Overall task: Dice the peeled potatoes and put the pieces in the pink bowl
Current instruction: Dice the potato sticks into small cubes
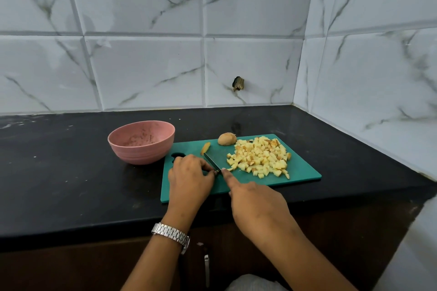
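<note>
Head view looks down on a flat teal plastic cutting board (300, 171) lying on a black polished stone counter (71, 172). A loose heap of small pale-yellow potato dice (259, 157), some with browned faces, covers the board's far right part. A rounded tan potato end piece (227, 139) sits at the board's far edge, and a thin yellow potato sliver (205, 148) lies left of it. The round matte pink bowl (142, 151), ridged on its outside, stands just off the board's far left corner, and no dice show inside it. A dark-bladed knife (212, 161) lies with its long axis slanting across the board's left half, tip toward the bowl. The right hand (257, 205) grips its hidden handle, forefinger stretched along the spine. The left hand (189, 178), with a silver metal-link wristwatch (170, 234) at its wrist, curls its fingertips against the blade's base. Whether they pinch a piece there cannot be told. The heap lies right of the blade and the bowl left of it. The dice would probably have to cross the board's whole width, with the right hand nearer the heap and the left nearer the bowl.
</note>
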